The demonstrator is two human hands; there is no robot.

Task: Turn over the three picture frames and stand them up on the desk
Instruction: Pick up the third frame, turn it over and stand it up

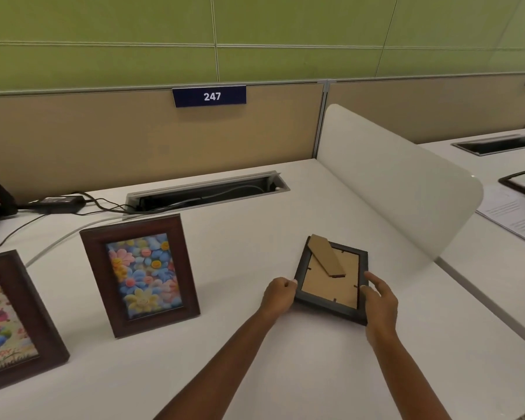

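Brown cardboard backing faced up on the third picture frame (pixel 331 280), which lay face down at the right of the white desk (pixel 255 231). Left hand (pixel 279 294) pinched its left edge; right hand (pixel 379 301) gripped its right edge. Two dark wooden frames stood upright: flower frame (pixel 140 274) at centre-left, balloon frame (pixel 9 322) nearer, far left.

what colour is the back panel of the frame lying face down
Tan cardboard back panel, inside a dark frame; head view.
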